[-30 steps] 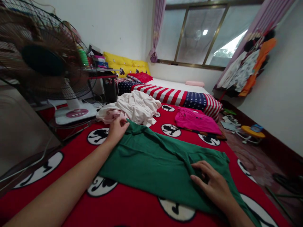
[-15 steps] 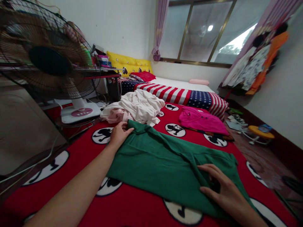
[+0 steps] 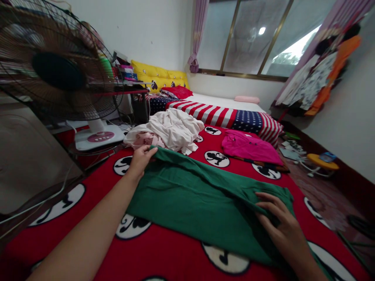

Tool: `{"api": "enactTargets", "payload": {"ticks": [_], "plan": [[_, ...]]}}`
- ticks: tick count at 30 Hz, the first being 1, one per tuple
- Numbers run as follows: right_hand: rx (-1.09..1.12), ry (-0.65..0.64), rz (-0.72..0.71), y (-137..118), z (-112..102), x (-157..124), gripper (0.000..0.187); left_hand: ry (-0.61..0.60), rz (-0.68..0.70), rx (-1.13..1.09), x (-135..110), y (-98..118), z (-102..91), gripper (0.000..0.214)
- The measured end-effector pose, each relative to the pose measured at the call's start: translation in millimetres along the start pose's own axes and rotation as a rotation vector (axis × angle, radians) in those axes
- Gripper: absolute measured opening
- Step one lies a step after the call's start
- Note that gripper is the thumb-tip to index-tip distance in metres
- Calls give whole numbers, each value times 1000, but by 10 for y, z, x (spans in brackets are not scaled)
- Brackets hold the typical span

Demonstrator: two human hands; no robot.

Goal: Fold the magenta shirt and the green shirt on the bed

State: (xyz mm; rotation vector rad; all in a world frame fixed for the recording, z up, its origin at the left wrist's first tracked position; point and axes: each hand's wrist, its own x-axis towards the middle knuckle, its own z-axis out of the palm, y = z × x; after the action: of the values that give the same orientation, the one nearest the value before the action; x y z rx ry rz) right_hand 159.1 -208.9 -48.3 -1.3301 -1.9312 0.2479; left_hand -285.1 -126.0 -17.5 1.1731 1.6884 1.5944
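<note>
A green garment (image 3: 187, 203) lies spread lengthwise in front of me, with creases and a raised fold along its far side. My left hand (image 3: 139, 160) pinches its far left corner between thumb and fingers. Towards the right end, my right hand (image 3: 283, 222) has its thumb and fingers closed on the raised fold. The fingertips there are partly hidden by cloth. Beyond the left hand sits a crumpled pile of white and pink clothes (image 3: 172, 127). A folded magenta shirt (image 3: 252, 147) lies farther off on the right, on top of a darker folded piece.
Everything lies on a red bedspread (image 3: 172, 257) with round white figure prints. An electric fan (image 3: 93, 134) stands at the left beside a cluttered desk. Behind is a bed with a striped, starred cover (image 3: 211, 113). Clothes hang at the right, above a yellow stool (image 3: 322, 162).
My left hand has shifted slightly left and away from me with the corner. My right hand has moved right and slightly farther off, closing on the fold and lifting it a little.
</note>
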Motion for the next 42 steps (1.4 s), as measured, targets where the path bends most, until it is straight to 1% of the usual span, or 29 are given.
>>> {"api": "enactTargets", "payload": {"ticks": [5, 7, 9, 11, 13, 15, 17, 19, 20, 22, 23, 24, 25, 26, 28, 30, 31, 32, 33, 34, 36, 37, 38, 39, 41, 42], "plan": [[149, 174, 59, -126, -103, -2, 12, 33, -51, -164, -86, 220, -228, 46], [192, 221, 101, -182, -139, -17, 12, 48, -48, -161, -113, 256, -297, 45], [241, 220, 137, -216, -171, -33, 11, 69, -60, -119, -128, 269, -344, 44], [282, 160, 156, -219, -200, -44, 11, 87, -96, -71, -130, 270, -378, 43], [288, 72, 166, -193, -223, -45, 13, 75, -137, -6, -122, 260, -409, 42], [259, -32, 175, -153, -242, -36, 16, 20, -168, 94, -101, 223, -447, 42], [211, -159, 182, -116, -257, -23, 18, -47, -178, 240, -64, 140, -494, 43], [173, -274, 192, -100, -272, -10, 21, -126, -139, 403, -16, 15, -548, 44], [165, -308, 199, -100, -279, -6, 23, -177, -101, 478, 8, -53, -575, 45], [166, -328, 215, -116, -291, -2, 25, -299, -17, 600, 49, -171, -625, 47], [168, -323, 223, -128, -295, -2, 26, -341, 17, 656, 61, -209, -644, 49], [169, -320, 226, -141, -298, -3, 26, -357, 38, 715, 68, -227, -659, 53], [169, -318, 226, -152, -299, -5, 25, -345, 47, 771, 67, -225, -667, 57], [167, -315, 225, -160, -298, -7, 25, -308, 50, 826, 59, -203, -668, 61], [154, -304, 226, -165, -296, -15, 27, -161, 78, 905, 26, -117, -637, 61], [142, -288, 229, -152, -296, -23, 29, -11, 196, 885, -26, -13, -557, 47], [139, -285, 230, -139, -297, -27, 30, 33, 277, 835, -55, 29, -501, 39], [137, -288, 226, -122, -300, -30, 31, 31, 351, 766, -83, 56, -437, 32], [135, -298, 214, -101, -305, -32, 32, -32, 403, 691, -109, 64, -368, 30], [133, -311, 200, -79, -310, -33, 33, -139, 428, 631, -130, 52, -301, 30], [126, -333, 181, -32, -320, -34, 34, -371, 407, 600, -159, -26, -185, 37], [129, -347, 178, -10, -324, -35, 35, -457, 379, 626, -167, -80, -142, 42], [139, -364, 180, 10, -327, -36, 37, -509, 348, 669, -173, -136, -109, 47], [157, -384, 183, 28, -328, -38, 40, -533, 319, 723, -179, -184, -85, 53], [200, -423, 182, 55, -325, -43, 44, -552, 285, 846, -199, -228, -50, 62], [220, -435, 177, 63, -321, -47, 45, -566, 283, 914, -217, -217, -31, 66]]}}
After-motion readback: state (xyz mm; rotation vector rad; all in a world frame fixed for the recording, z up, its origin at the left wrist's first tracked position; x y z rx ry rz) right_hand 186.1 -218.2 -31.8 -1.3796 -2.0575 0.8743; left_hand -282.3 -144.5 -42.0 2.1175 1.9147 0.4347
